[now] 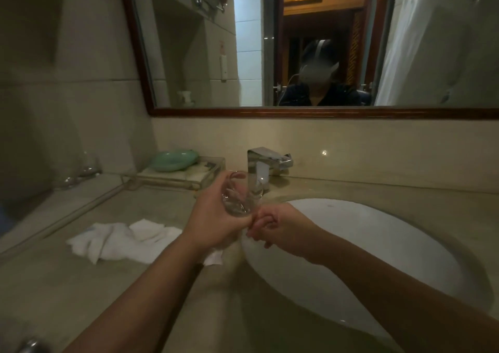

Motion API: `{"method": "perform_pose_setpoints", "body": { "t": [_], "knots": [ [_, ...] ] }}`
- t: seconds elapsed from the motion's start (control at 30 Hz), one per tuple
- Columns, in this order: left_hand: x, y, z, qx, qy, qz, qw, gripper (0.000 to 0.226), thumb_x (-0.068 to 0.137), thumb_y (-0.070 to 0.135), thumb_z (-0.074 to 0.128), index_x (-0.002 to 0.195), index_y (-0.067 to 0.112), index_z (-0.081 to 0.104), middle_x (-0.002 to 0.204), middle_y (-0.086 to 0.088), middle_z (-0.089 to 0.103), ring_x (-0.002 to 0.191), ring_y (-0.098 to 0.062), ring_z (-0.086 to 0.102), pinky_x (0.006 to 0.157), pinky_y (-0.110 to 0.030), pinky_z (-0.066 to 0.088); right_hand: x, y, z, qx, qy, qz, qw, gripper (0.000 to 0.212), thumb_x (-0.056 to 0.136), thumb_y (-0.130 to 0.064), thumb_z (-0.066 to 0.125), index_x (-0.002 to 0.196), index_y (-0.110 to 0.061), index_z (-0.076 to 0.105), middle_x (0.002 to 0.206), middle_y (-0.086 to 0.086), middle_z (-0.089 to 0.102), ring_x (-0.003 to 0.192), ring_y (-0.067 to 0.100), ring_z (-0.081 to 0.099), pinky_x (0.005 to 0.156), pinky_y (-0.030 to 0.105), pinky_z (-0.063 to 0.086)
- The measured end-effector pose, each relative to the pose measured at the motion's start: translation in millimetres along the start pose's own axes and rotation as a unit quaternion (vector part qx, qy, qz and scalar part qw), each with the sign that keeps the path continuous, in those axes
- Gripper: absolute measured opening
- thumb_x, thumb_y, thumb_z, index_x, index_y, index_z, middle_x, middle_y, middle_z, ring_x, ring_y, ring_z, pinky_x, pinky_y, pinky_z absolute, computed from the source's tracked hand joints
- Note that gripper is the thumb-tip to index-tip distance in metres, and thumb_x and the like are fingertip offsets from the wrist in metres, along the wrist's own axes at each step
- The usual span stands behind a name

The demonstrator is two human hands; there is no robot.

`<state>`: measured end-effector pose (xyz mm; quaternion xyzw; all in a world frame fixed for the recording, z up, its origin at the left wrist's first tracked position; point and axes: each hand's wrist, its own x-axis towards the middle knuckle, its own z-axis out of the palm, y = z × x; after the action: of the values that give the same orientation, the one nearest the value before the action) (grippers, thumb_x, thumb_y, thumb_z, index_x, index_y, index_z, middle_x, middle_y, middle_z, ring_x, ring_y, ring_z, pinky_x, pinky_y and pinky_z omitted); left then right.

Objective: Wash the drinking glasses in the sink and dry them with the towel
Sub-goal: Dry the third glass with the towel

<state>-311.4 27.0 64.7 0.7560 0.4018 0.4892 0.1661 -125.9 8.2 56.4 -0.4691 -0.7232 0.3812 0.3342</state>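
The drinking glass (239,197) was gripped in the left hand (216,224), beside the faucet (266,163) over the sink's (378,244) rim; the right hand (280,225) curled at its base, whether gripping I couldn't tell. A towel (121,240) lay crumpled on the beige counter (67,285), mirror (189,55) above

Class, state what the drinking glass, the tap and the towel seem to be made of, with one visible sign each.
The tap seems polished, probably chromed metal: bright mirror-like highlights. The drinking glass looks like clear glass: the tap shows through it. The towel looks like white matt cloth: soft crumpled folds.
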Motion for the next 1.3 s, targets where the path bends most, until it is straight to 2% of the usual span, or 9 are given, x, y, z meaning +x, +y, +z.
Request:
{"method": "perform_pose_setpoints", "body": {
  "t": [0.13, 0.27, 0.43, 0.53, 0.63, 0.73, 0.97, 1.13, 1.3],
  "knots": [
    [-18, -17, -51, 0.046, 0.036, -0.017, 0.998, 0.075, 0.064, 0.025, 0.097, 0.127, 0.031, 0.057, 0.105, 0.015, 0.07, 0.095, -0.001, 0.068, 0.08, -0.014, 0.053, 17, -27, 41, -0.023, -0.067, -0.029, 0.997, 0.013, 0.092, -0.014, 0.068, 0.099, -0.004, 0.07, 0.078, -0.006, 0.066, 0.07, 0.007, 0.06, 0.068, 0.026, 0.05],
    [-33, -35, -88, 0.047, 0.124, -0.059, 0.989, 0.073, 0.064, 0.015, 0.095, 0.126, 0.025, 0.058, 0.104, 0.015, 0.07, 0.093, 0.002, 0.067, 0.081, -0.016, 0.055, 32, -37, 81, -0.259, -0.064, -0.043, 0.963, 0.062, 0.079, -0.053, 0.078, 0.13, -0.021, 0.063, 0.122, -0.006, 0.061, 0.11, 0.012, 0.055, 0.094, 0.025, 0.043],
    [-49, -46, -96, 0.038, 0.15, -0.089, 0.984, 0.07, 0.066, 0.014, 0.092, 0.126, 0.027, 0.058, 0.104, 0.012, 0.07, 0.094, 0.001, 0.067, 0.082, -0.022, 0.057, 35, -38, 97, -0.446, 0.025, -0.135, 0.884, 0.032, 0.101, -0.046, 0.049, 0.113, -0.023, 0.067, 0.108, 0.001, 0.066, 0.101, 0.022, 0.058, 0.078, 0.031, 0.037],
    [-53, -44, -88, 0.002, 0.154, -0.101, 0.983, 0.067, 0.069, 0.014, 0.092, 0.124, 0.027, 0.057, 0.099, 0.011, 0.071, 0.09, 0.004, 0.067, 0.075, -0.012, 0.054, 32, -48, 82, -0.292, 0.072, -0.104, 0.948, 0.02, 0.098, -0.041, 0.055, 0.086, -0.029, 0.065, 0.077, -0.01, 0.061, 0.071, 0.007, 0.055, 0.057, 0.023, 0.033],
    [-45, -41, -78, -0.065, 0.195, -0.114, 0.972, 0.066, 0.067, 0.016, 0.093, 0.12, 0.035, 0.058, 0.098, 0.009, 0.072, 0.092, -0.005, 0.071, 0.08, -0.029, 0.06, 22, -52, 65, 0.024, 0.111, -0.039, 0.993, 0.012, 0.099, -0.028, 0.061, 0.093, -0.028, 0.071, 0.091, -0.005, 0.073, 0.084, 0.009, 0.068, 0.076, 0.022, 0.055],
    [-32, -29, -69, -0.099, 0.183, -0.097, 0.973, 0.068, 0.066, 0.016, 0.094, 0.119, 0.039, 0.059, 0.101, 0.007, 0.072, 0.093, -0.011, 0.072, 0.08, -0.03, 0.06, 11, -62, 44, 0.35, 0.136, 0.044, 0.926, 0.026, 0.101, -0.026, 0.057, 0.114, -0.006, 0.067, 0.112, 0.021, 0.073, 0.101, 0.037, 0.072, 0.087, 0.06, 0.058],
    [-10, 11, -16, -0.057, 0.104, -0.029, 0.993, 0.073, 0.063, 0.02, 0.093, 0.121, 0.045, 0.055, 0.106, 0.021, 0.068, 0.099, 0.002, 0.066, 0.085, -0.028, 0.061, -14, -93, -27, 0.496, 0.191, 0.045, 0.846, 0.05, 0.092, -0.048, 0.069, 0.126, -0.011, 0.069, 0.127, 0.019, 0.068, 0.117, 0.036, 0.065, 0.103, 0.054, 0.049],
    [12, 37, 36, -0.076, 0.122, -0.02, 0.989, 0.074, 0.061, 0.027, 0.097, 0.12, 0.043, 0.055, 0.106, 0.022, 0.068, 0.097, 0.004, 0.066, 0.087, -0.031, 0.061, -35, -104, -65, 0.41, 0.212, -0.029, 0.886, 0.041, 0.1, -0.045, 0.056, 0.115, -0.011, 0.074, 0.111, 0.016, 0.075, 0.102, 0.033, 0.073, 0.089, 0.047, 0.058],
    [33, 63, 63, -0.002, 0.146, 0.027, 0.989, 0.074, 0.069, 0.032, 0.092, 0.13, 0.035, 0.052, 0.12, 0.017, 0.06, 0.105, -0.003, 0.06, 0.092, -0.026, 0.051, -46, -93, -74, 0.045, 0.279, -0.077, 0.956, 0.032, 0.098, -0.044, 0.057, 0.094, -0.02, 0.077, 0.086, 0.002, 0.077, 0.08, 0.022, 0.073, 0.074, 0.049, 0.062]
  ]
}}
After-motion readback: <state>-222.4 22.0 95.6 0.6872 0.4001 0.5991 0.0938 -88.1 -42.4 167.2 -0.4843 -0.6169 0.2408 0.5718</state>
